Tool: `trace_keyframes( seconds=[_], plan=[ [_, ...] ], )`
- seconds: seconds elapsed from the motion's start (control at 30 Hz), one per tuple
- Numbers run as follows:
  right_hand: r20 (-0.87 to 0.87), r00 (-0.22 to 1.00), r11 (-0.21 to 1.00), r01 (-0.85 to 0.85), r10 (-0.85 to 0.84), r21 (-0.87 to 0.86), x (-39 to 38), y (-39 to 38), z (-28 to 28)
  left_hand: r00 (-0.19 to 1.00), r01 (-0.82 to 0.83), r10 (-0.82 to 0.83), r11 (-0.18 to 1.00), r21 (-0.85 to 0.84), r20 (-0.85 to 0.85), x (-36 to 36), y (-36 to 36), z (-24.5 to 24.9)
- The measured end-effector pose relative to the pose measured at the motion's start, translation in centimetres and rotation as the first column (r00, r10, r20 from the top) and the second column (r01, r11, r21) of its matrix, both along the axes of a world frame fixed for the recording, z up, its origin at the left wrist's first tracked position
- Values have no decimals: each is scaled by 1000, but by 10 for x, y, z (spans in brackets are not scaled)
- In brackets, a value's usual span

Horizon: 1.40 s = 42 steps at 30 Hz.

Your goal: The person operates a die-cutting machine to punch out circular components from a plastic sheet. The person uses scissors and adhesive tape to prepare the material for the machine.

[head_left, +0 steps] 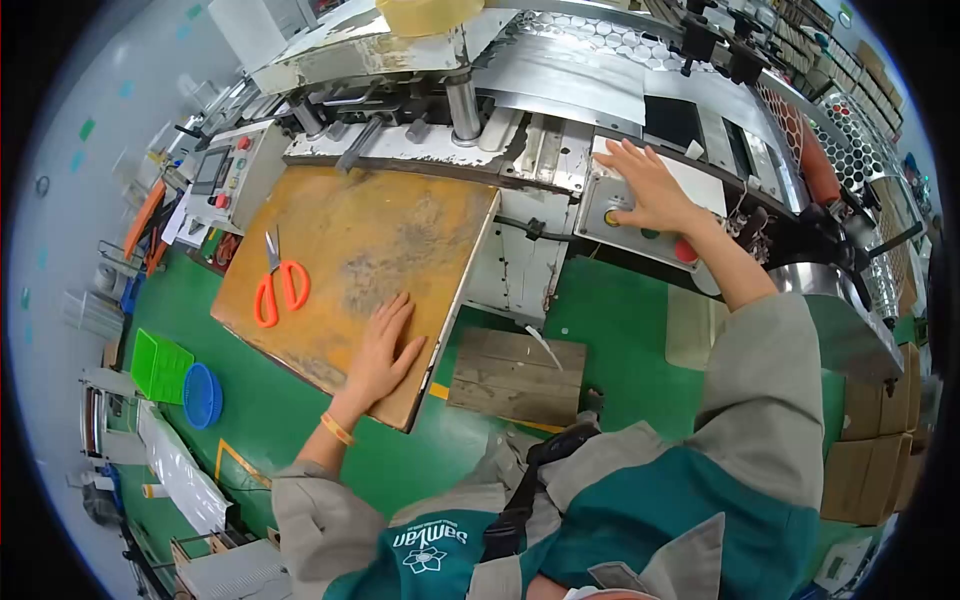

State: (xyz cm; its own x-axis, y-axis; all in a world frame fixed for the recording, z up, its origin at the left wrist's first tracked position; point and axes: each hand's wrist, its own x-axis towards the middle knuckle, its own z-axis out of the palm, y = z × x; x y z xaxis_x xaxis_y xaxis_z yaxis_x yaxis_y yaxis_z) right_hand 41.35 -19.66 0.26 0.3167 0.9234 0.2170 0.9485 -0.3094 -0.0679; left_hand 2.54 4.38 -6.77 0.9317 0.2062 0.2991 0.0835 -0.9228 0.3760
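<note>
My left hand (382,352) lies flat on the worn brown board (330,225), close to its near right edge, with the fingers stretched out. Scissors (276,280) with orange handles rest farther left on the same board, their blades pointing away from me. At the machine's control panel (620,235), my right hand (652,190) is spread open, and its thumb tip is right at a yellow button (613,216). A red button (686,250) and a green button (650,234) sit beside it, under and near the wrist. Neither hand holds anything.
A machine with metal posts (462,108) stands behind the board. To the left are a control box (225,180), a green basket (160,366) and a blue basket (202,395). A wooden platform (517,375) lies on the green floor; cardboard boxes (870,470) stand at right.
</note>
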Motion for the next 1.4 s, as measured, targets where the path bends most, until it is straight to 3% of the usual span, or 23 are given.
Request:
trace_keyframes(
  seconds=[0.1,0.23,0.5,0.8,0.83,0.9,0.93,1.03,1.1,1.2,1.23,1.3,1.4],
  plan=[
    [-44,999,1000,14,-15,-18,2,1,2,1000,-12,12,999,38,-2,5,-7,6],
    [-273,959,996,66,-79,-55,11,6,4,1000,-29,29,999,-14,4,1,-4,1],
    [-318,931,983,181,-177,-16,9,16,1,1000,4,-4,999,39,20,1,-4,-2],
    [-308,936,957,233,-172,173,6,24,-1,996,14,-3,993,119,-93,-1,-8,3],
    [-378,914,952,237,-150,195,11,29,1,994,14,-2,993,119,-106,0,-9,5],
    [-509,855,940,248,-100,233,4,52,21,992,21,-10,996,88,-128,1,-8,9],
    [-459,888,909,210,-23,361,16,72,15,990,23,-13,997,71,-143,2,-8,11],
    [-317,948,929,108,11,354,52,134,26,979,35,-27,999,33,-204,2,-6,17],
    [-367,928,895,114,59,432,85,181,17,964,41,-30,998,37,-264,4,-3,17],
    [-566,823,864,250,48,437,128,252,-13,939,-13,-16,997,-82,-344,8,2,16],
    [-482,875,851,282,-38,444,131,270,-4,927,-54,2,990,-128,-376,13,4,16],
    [-419,889,930,296,-185,218,127,288,27,930,-85,20,983,-161,-367,20,5,25],
    [-311,912,947,308,-268,87,159,317,-8,924,-76,20,988,-131,-382,29,4,35]
  ],
)
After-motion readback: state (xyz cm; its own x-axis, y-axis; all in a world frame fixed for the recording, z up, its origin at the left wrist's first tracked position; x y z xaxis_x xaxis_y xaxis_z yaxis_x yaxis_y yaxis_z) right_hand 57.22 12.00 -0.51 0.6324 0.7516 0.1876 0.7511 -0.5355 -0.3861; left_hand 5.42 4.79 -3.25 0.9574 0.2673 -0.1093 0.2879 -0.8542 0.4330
